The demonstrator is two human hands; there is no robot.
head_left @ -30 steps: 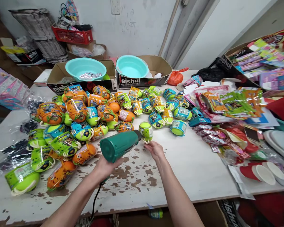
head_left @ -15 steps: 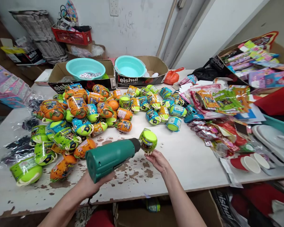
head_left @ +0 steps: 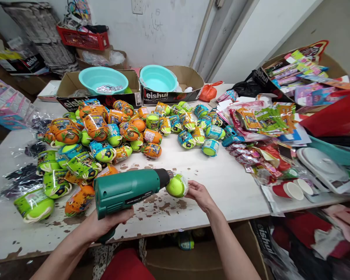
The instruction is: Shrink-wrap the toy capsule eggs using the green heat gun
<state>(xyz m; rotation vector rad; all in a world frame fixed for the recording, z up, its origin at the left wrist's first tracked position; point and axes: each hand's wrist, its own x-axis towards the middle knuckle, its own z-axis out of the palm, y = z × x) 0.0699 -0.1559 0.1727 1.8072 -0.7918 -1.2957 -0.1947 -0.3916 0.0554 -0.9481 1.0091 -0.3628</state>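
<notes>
Now the left hand [head_left: 113, 219] is wrapped around the handle of a green heat gun [head_left: 128, 190], and the gun's black nose points right at a lime-green egg [head_left: 177, 186]. The right hand [head_left: 200, 196] has its fingers almost closed, pinching the far end of that egg over the white table [head_left: 221, 182], near a big heap of wrapped orange, blue and green eggs [head_left: 95, 126].

Heat gun [head_left: 128, 189]: smooth plastic. Egg [head_left: 176, 186]: glossy plastic. Tabletop [head_left: 221, 182]: patchy, worn.
</notes>
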